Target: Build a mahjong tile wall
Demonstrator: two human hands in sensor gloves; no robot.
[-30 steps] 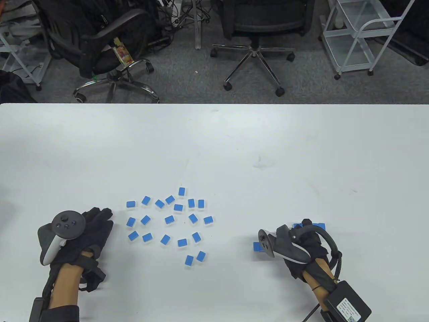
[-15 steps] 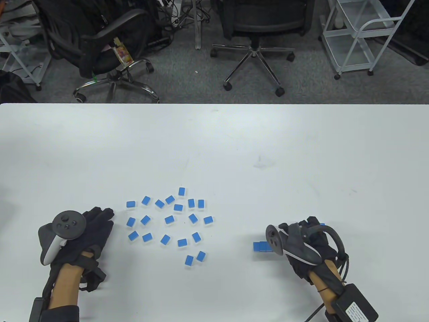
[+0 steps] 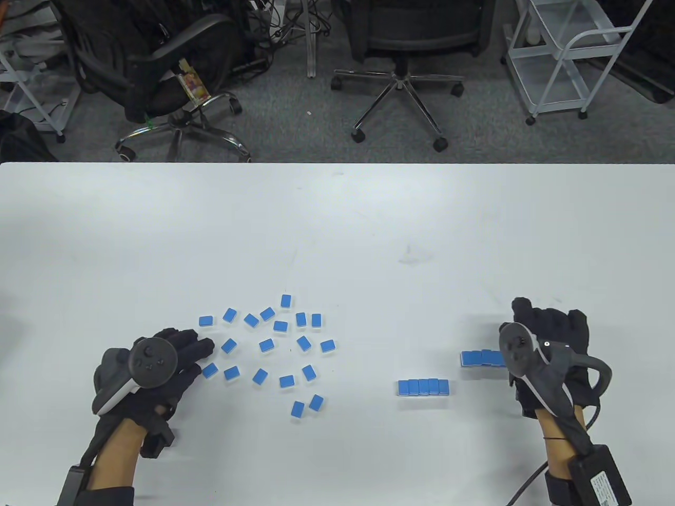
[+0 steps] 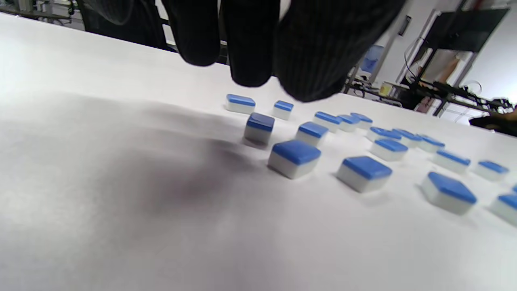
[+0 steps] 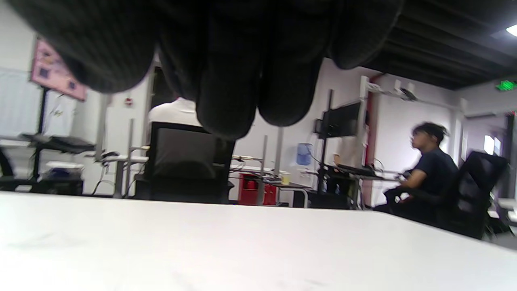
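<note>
While two short rows of mahjong tiles point(image 3: 424, 387) and point(image 3: 481, 358) sit lined up at about four o'clock on the table point(image 3: 337, 221), some twenty loose tiles point(image 3: 266, 345) wait at seven o'clock. Most walling looks undone. Left hand point(image 3: 174, 358) reaches flat-fingered, holding nothing; right hand point(image 3: 551, 337) hovers relaxed, empty.

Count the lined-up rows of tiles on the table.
2. One row of five tiles lies right of the loose tiles. A second row lies farther back and to its right, partly hidden by the right hand, so more tiles may be hidden.
</note>
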